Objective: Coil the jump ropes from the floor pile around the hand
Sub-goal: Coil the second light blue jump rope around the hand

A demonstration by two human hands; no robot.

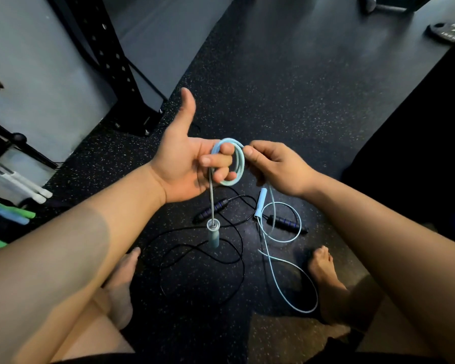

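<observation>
The light blue rope (229,164) has a few loops around the curled fingers of the left hand (187,166), and the right hand (271,166) pinches it just beside them. Most of it, and the whole black rope (202,258), lies loose on the floor (286,101), so I think much coiling is left. I see no boxes or bins.

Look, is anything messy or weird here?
Nothing is broken. The blue rope is only partly coiled on the left hand, one handle dangling. The black rope lies in a loose tangle on the floor.
</observation>
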